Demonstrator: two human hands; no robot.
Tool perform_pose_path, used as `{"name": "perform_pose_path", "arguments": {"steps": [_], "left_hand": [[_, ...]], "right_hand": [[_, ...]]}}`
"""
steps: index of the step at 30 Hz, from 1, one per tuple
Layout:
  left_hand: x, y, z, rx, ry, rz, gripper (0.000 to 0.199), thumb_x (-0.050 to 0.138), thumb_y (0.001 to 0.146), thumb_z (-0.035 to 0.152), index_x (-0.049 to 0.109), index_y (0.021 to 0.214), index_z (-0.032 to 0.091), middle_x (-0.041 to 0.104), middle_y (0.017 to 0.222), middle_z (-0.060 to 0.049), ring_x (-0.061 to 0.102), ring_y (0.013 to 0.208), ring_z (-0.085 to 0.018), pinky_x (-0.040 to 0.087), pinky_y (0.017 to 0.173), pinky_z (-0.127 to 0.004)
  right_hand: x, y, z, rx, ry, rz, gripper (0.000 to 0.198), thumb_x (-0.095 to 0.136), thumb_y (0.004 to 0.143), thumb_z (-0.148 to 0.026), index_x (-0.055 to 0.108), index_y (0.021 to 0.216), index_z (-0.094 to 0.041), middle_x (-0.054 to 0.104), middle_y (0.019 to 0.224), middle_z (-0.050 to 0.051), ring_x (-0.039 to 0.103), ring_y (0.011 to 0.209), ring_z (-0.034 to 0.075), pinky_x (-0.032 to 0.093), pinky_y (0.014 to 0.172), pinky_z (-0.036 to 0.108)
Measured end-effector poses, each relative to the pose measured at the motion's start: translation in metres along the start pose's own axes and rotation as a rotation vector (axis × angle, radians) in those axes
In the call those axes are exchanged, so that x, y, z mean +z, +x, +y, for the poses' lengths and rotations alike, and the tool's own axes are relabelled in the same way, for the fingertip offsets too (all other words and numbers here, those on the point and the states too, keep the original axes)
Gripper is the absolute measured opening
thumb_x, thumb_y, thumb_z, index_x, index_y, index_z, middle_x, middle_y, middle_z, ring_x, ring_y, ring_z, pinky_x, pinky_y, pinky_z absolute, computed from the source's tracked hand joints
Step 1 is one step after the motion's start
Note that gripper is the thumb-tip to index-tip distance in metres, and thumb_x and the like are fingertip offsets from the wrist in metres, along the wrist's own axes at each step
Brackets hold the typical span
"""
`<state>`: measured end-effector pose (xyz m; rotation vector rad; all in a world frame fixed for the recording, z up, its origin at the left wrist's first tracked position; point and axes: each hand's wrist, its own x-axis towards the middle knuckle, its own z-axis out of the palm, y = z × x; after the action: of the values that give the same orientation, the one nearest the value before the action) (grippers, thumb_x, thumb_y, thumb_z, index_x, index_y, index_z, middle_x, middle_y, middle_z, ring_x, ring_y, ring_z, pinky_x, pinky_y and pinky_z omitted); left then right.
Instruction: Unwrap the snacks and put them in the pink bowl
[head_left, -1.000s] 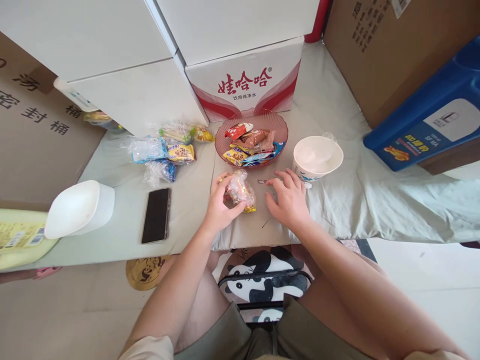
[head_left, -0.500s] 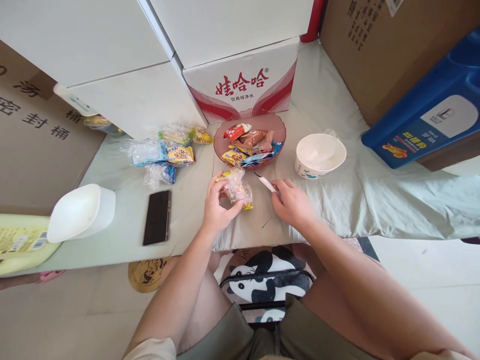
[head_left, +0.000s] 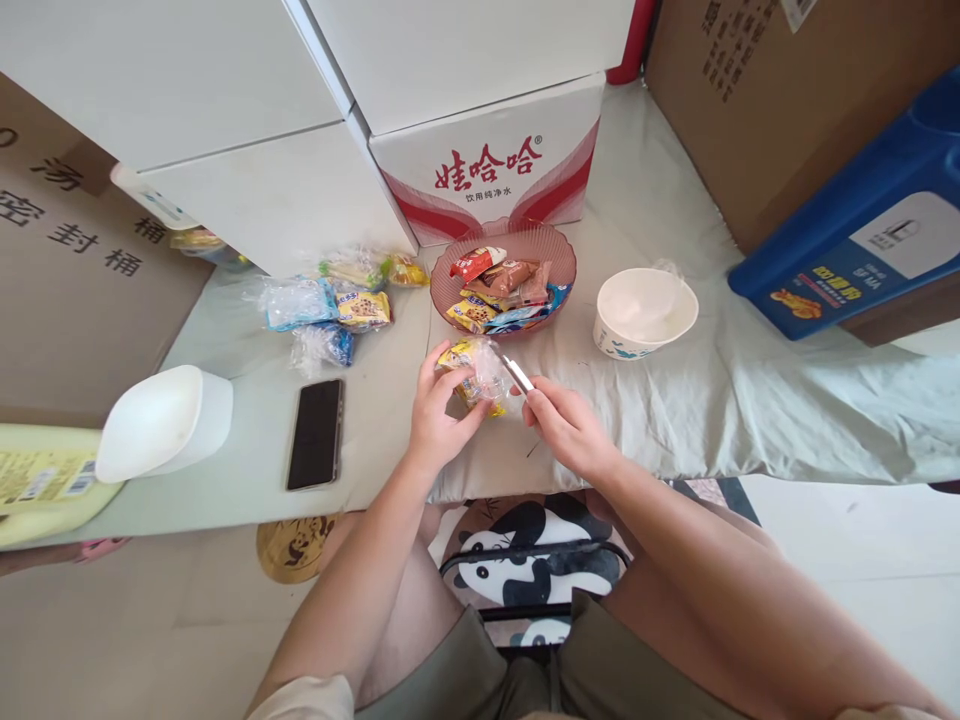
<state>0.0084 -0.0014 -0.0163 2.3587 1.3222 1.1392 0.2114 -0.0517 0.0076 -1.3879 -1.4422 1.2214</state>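
Note:
My left hand is closed around a clear plastic bag of snacks, with yellow and reddish wrappers showing through the film. In my right hand is a slim white-handled utility knife. Its dark tip points away from me and meets the loose film on the bag's right side; whether it has cut through I cannot tell. Just beyond both hands stands a pink scalloped bowl filled with wrapped snacks.
Several bagged snacks lie at the left, behind a black phone. A white paper tub with clear plastic in it stands at right. A white container, a blue bottle and a printed carton surround the area.
My right hand has moved left, bringing the knife from beside the bag onto its film. My left hand keeps its hold on the bag, which has shifted slightly.

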Motion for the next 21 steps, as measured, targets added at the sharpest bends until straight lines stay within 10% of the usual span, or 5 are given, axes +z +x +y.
{"name": "perform_pose_path", "arguments": {"steps": [4, 21], "left_hand": [[0.0, 0.0, 0.0, -0.001, -0.008, 0.011, 0.033, 0.073, 0.081, 0.035, 0.06, 0.107, 0.02, 0.045, 0.145, -0.017, 0.06, 0.121, -0.028, 0.057, 0.084, -0.039], [0.001, 0.0, 0.003, -0.013, -0.06, 0.019, 0.038, 0.075, 0.076, 0.022, 0.059, 0.11, 0.021, 0.043, 0.146, -0.017, 0.058, 0.124, -0.029, 0.056, 0.088, -0.04]], "right_hand": [[0.0, -0.002, 0.002, -0.001, 0.051, 0.136, 0.035, 0.035, 0.098, -0.042, 0.062, 0.103, -0.02, 0.053, 0.067, -0.003, 0.049, 0.059, 0.012, 0.036, 0.057, 0.024], [0.005, -0.002, -0.01, 0.02, -0.14, -0.091, 0.033, 0.033, 0.098, -0.04, 0.058, 0.087, -0.021, 0.057, 0.071, 0.0, 0.052, 0.065, 0.014, 0.037, 0.064, 0.026]]}}
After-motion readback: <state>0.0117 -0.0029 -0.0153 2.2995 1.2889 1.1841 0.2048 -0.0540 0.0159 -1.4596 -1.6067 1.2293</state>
